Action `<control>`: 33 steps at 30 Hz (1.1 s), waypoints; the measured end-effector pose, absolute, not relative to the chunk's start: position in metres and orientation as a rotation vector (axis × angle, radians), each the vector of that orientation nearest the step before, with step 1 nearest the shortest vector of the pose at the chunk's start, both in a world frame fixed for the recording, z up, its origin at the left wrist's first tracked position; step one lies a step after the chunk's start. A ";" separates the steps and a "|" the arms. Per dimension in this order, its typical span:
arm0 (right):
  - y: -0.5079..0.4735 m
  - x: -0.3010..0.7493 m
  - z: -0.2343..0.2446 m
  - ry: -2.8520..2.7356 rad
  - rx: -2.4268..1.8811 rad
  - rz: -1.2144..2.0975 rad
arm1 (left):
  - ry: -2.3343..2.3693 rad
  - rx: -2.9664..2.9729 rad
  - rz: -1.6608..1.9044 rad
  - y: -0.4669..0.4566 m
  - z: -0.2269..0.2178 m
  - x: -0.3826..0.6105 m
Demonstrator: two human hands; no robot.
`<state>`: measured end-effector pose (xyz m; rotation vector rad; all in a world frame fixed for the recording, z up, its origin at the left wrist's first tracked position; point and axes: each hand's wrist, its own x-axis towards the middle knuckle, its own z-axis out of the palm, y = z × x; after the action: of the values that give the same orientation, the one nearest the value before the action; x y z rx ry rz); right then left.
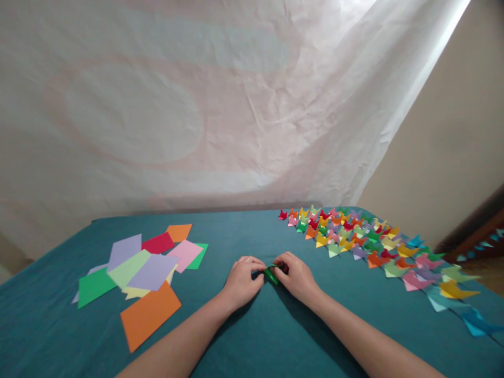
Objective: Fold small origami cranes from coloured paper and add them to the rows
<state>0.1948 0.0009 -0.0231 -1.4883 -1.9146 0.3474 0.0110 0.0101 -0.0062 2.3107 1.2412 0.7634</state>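
Between my two hands, just above the teal tablecloth (252, 226), is a small folded piece of green paper (271, 275). My left hand (244, 278) pinches its left side between thumb and fingers. From the other side, my right hand (294, 274) grips it with the thumb in front and the fingers behind. Much of the paper is covered by my fingers, so its full folded shape cannot be made out.
To the left lie loose paper sheets, among them an orange sheet (150, 316), a green sheet (95, 287) and a red sheet (158, 243). Rows of colourful folded paper birds (346, 245) stand along the right. A pale hanging sheet (220, 105) rises behind the table.
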 end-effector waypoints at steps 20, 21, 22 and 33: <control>0.003 0.193 -0.026 -1.880 -1.505 0.347 | 1.178 2.250 0.824 0.014 -0.005 0.009; 0.003 0.193 -0.026 -1.875 -1.502 0.352 | 1.177 2.250 0.826 0.014 -0.004 0.009; 0.003 0.193 -0.026 -1.871 -1.499 0.357 | 1.175 2.251 0.827 0.014 -0.004 0.010; 0.001 0.193 -0.017 -1.878 -1.523 0.390 | 1.135 2.226 0.855 0.022 -0.007 0.016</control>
<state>0.1928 0.0009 -0.0172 -1.5234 -1.8776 0.3901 0.0164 0.0222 -0.0068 2.2258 1.1351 0.8551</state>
